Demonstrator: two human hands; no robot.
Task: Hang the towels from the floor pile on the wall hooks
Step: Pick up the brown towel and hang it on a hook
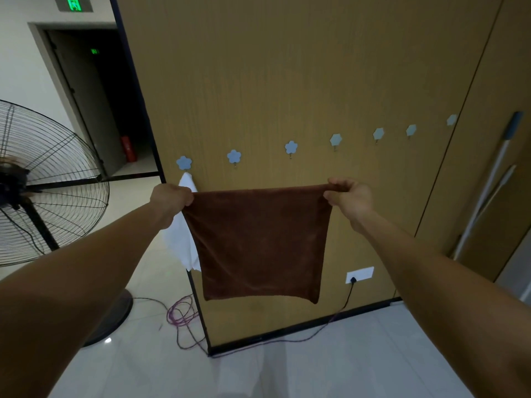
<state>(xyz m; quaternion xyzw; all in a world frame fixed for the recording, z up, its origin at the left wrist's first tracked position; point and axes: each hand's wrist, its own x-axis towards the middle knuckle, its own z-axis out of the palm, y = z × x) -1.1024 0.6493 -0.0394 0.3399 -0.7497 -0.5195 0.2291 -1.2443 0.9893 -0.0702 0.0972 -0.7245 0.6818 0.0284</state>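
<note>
Writing: green lit exit sign [75,4] above the dark doorway, characters not legible. Brown towel [258,242] held spread flat in front of the wood wall panel [287,81], below the row of blue hooks [234,156]; left hand [172,198] pinches its top left corner, right hand [349,196] its top right corner, fingers curled over the top edge, the cloth hanging free below. White towel [182,242] hangs from the leftmost hook, just behind the left hand.
</note>
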